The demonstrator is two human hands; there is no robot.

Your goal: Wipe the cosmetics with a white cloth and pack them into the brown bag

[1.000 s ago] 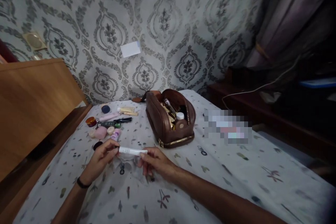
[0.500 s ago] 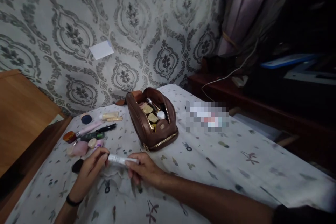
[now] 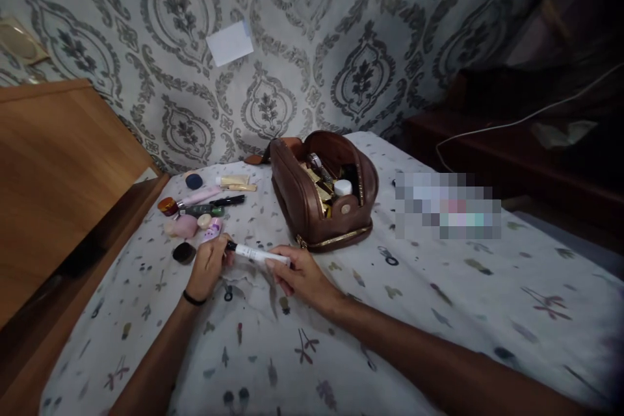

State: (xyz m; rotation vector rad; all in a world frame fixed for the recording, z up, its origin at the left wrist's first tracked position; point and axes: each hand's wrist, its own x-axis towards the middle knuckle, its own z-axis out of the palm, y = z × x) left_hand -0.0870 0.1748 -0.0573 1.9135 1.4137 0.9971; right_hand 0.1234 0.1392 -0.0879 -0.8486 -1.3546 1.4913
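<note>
A slim white tube [image 3: 252,253] with a black cap is held level between my two hands, low over the bedsheet. My left hand [image 3: 209,266], a dark band at its wrist, pinches the black cap end. The other end of the tube sits between the thumb and fingers of my right hand [image 3: 305,276]. Just past my hands stands an open brown toiletry bag [image 3: 322,201], its zip undone. Inside it are a white-lidded jar [image 3: 342,188] and several gold-coloured items. Close to my left hand lie a round black lid or jar [image 3: 184,253] and a purple-and-white tube [image 3: 213,229].
Several cosmetics lie at the left: an amber jar [image 3: 168,206], a pink tube [image 3: 201,195], a green bottle [image 3: 202,210], a black tube [image 3: 229,200] and a cream tube [image 3: 234,180]. A wooden panel [image 3: 63,169] borders the left side. Right of the bag is a blurred-out item [image 3: 448,205].
My view has turned, so everything sits further right and higher. Both hands still hold the white tube, and its black cap now shows clearly beside my left fingers.
</note>
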